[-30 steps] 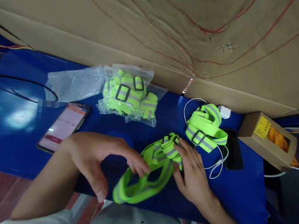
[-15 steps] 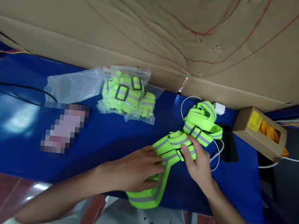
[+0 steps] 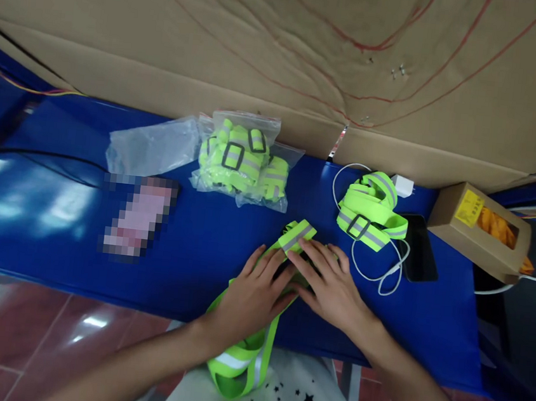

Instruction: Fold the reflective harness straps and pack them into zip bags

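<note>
A neon-yellow reflective strap with a grey stripe lies folded between my hands. My left hand is over it from the left, fingers bent around the folded layers. From the right, my right hand presses its fingers on the same folds, the fingertips of both hands almost meeting. Loose loops of the strap hang over the table's front edge against the white, star-printed clothing. Part of the folded bundle is hidden beneath my fingers. Beyond my right hand sits a second coiled reflective strap with a black buckle.
Clear bags of reflective straps lie at the back beside a flat plastic bag. A blurred-out pinkish object is left. Right are a white cable, charger, black phone and cardboard box on the blue table.
My right hand has moved left, away from the coiled strap, to join my left hand. The strap end is now folded more compactly, and its loops hang lower. The view has shifted slightly.
</note>
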The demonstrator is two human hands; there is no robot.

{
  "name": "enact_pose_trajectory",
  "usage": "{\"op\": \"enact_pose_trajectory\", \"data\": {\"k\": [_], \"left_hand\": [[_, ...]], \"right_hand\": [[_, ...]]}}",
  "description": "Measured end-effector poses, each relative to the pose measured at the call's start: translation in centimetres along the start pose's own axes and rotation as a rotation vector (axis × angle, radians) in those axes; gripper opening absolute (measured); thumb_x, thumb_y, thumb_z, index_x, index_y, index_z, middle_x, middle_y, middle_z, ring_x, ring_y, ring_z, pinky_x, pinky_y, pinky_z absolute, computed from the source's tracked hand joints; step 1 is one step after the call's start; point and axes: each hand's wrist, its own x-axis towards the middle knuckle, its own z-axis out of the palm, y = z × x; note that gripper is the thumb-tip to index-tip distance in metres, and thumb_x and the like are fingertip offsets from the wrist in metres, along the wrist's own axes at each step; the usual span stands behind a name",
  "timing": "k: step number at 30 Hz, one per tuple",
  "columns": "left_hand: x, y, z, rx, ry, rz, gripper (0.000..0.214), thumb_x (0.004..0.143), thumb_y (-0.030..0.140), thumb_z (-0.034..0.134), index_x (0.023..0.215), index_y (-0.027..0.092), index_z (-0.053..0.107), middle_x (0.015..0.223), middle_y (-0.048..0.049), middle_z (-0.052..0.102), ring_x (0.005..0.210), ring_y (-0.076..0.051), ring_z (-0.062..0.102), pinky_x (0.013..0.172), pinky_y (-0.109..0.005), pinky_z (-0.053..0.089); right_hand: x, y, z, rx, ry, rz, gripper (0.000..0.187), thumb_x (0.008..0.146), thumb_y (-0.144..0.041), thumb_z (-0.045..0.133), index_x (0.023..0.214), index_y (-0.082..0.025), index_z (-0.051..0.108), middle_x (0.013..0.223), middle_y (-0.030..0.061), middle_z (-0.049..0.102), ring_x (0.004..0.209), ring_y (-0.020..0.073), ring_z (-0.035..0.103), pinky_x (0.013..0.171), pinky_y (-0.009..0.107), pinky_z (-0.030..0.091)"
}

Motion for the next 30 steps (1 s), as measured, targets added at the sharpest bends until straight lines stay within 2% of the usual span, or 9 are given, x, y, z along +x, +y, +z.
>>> {"op": "enact_pose_trajectory", "data": {"k": [6, 9, 12, 15, 18, 21, 23, 27, 30], "left_hand": [[-1.6, -2.0, -0.5, -0.037, -0.147, 0.154, 0.06, 0.104, 0.04, 0.05, 0.159, 0.02, 0.036, 0.171, -0.0131, 0.028, 0.159, -0.034, 0.024, 0.127, -0.059, 0.025], [-2.4, -2.6, -1.9, -0.072, -0.211, 0.208, 0.058, 0.1, 0.032, 0.053, 0.156, 0.022, 0.04, 0.168, -0.0106, 0.035, 0.156, -0.032, 0.031, 0.129, -0.059, 0.022], [-2.5, -1.9, -2.7, -0.088, -0.196, 0.114, 0.046, 0.095, 0.026, 0.057, 0.14, 0.021, 0.058, 0.149, -0.0125, 0.057, 0.142, -0.033, 0.05, 0.127, -0.064, 0.022], [-2.3, -0.7, -1.5, -0.096, -0.066, 0.011, 0.038, 0.097, 0.03, 0.055, 0.132, 0.016, 0.061, 0.128, -0.0156, 0.066, 0.125, -0.034, 0.061, 0.122, -0.062, 0.035], [-2.2, -0.4, 0.6, -0.089, 0.006, 0.037, 0.056, 0.101, 0.04, 0.053, 0.15, 0.015, 0.045, 0.15, -0.0193, 0.053, 0.141, -0.036, 0.05, 0.12, -0.058, 0.04], [-2.6, -0.9, 1.6, -0.03, -0.039, 0.04, 0.064, 0.103, 0.042, 0.05, 0.16, 0.019, 0.032, 0.166, -0.0187, 0.034, 0.154, -0.036, 0.034, 0.122, -0.058, 0.036], [-3.1, -1.2, 1.2, -0.016, -0.071, 0.028, 0.061, 0.103, 0.039, 0.05, 0.159, 0.023, 0.035, 0.167, -0.016, 0.034, 0.154, -0.036, 0.035, 0.122, -0.057, 0.034], [-4.1, -0.9, -0.6, -0.044, -0.054, -0.023, 0.05, 0.097, 0.032, 0.054, 0.146, 0.025, 0.053, 0.153, -0.0125, 0.053, 0.142, -0.035, 0.049, 0.125, -0.057, 0.03], [-3.8, -0.1, -1.0, -0.03, -0.027, -0.092, 0.035, 0.094, 0.027, 0.055, 0.127, 0.019, 0.065, 0.129, -0.015, 0.067, 0.133, -0.035, 0.056, 0.126, -0.064, 0.023]], "right_hand": [[-0.4, 1.8, -0.2, -0.018, 0.274, 0.258, 0.061, 0.101, -0.021, 0.058, 0.158, -0.028, 0.039, 0.152, 0.0141, 0.053, 0.137, 0.0315, 0.055, 0.108, 0.049, 0.047], [-0.8, 1.8, -0.4, -0.038, 0.372, 0.265, 0.065, 0.099, -0.012, 0.055, 0.158, -0.033, 0.039, 0.151, 0.0105, 0.054, 0.137, 0.0304, 0.055, 0.108, 0.048, 0.047], [-0.7, 0.6, -0.2, -0.012, 0.267, 0.041, 0.059, 0.099, -0.013, 0.056, 0.154, -0.032, 0.045, 0.142, 0.0046, 0.065, 0.131, 0.0233, 0.06, 0.111, 0.043, 0.045], [-0.1, -0.7, 0.4, -0.021, 0.057, -0.062, 0.044, 0.103, -0.029, 0.057, 0.147, -0.024, 0.054, 0.148, 0.0057, 0.062, 0.137, 0.0229, 0.055, 0.118, 0.046, 0.037], [0.3, -1.0, 0.6, -0.038, 0.011, 0.031, 0.046, 0.102, -0.036, 0.058, 0.146, -0.022, 0.056, 0.155, 0.0109, 0.054, 0.143, 0.0281, 0.05, 0.118, 0.053, 0.034], [0.2, -0.5, -0.2, -0.028, 0.07, 0.116, 0.051, 0.1, -0.032, 0.061, 0.15, -0.027, 0.052, 0.154, 0.0124, 0.053, 0.141, 0.0302, 0.051, 0.116, 0.055, 0.038], [-0.1, 0.2, -0.9, -0.027, 0.139, 0.154, 0.056, 0.099, -0.025, 0.061, 0.153, -0.029, 0.047, 0.154, 0.0114, 0.053, 0.139, 0.0305, 0.053, 0.114, 0.053, 0.041], [-1.0, 1.6, -1.7, -0.088, 0.361, 0.261, 0.066, 0.096, -0.013, 0.06, 0.156, -0.036, 0.043, 0.154, 0.0073, 0.053, 0.134, 0.032, 0.057, 0.108, 0.051, 0.047], [-1.4, 1.2, -1.5, -0.052, 0.407, 0.154, 0.063, 0.094, -0.012, 0.063, 0.151, -0.033, 0.049, 0.141, 0.0046, 0.064, 0.126, 0.0263, 0.062, 0.106, 0.045, 0.048]]}}
